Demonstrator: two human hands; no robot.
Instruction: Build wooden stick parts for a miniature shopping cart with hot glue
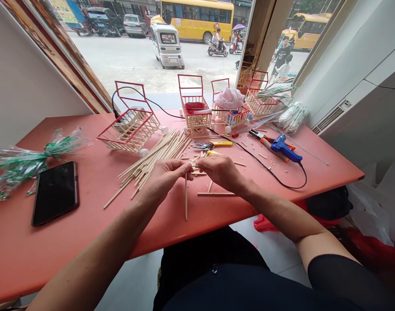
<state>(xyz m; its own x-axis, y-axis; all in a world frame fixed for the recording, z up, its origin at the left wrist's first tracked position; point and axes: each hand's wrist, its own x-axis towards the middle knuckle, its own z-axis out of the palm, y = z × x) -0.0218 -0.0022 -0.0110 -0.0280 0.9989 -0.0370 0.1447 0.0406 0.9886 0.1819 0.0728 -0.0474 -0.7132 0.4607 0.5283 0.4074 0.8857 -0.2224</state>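
Observation:
My left hand (165,175) is closed, thumb against fingers, on a thin wooden stick (186,201) that points down toward the table's front edge. Close beside it, my right hand (221,170) has its fingers pinched together; what they hold, if anything, is hidden. Short cut sticks (197,167) lie beneath and between the hands. A pile of long wooden sticks (160,157) spreads behind my left hand. Just beyond my fingers lie cutting pliers with yellow handles (221,143). Another cut stick (216,194) rests in front of my right wrist.
Several small stick-built carts with red handles, one a cart (131,125) at left, stand along the back of the orange table (96,242). A blue glue gun (285,148) and orange-handled pliers (268,143) lie right, a phone (55,193) and green-printed plastic wrappers (55,149) left.

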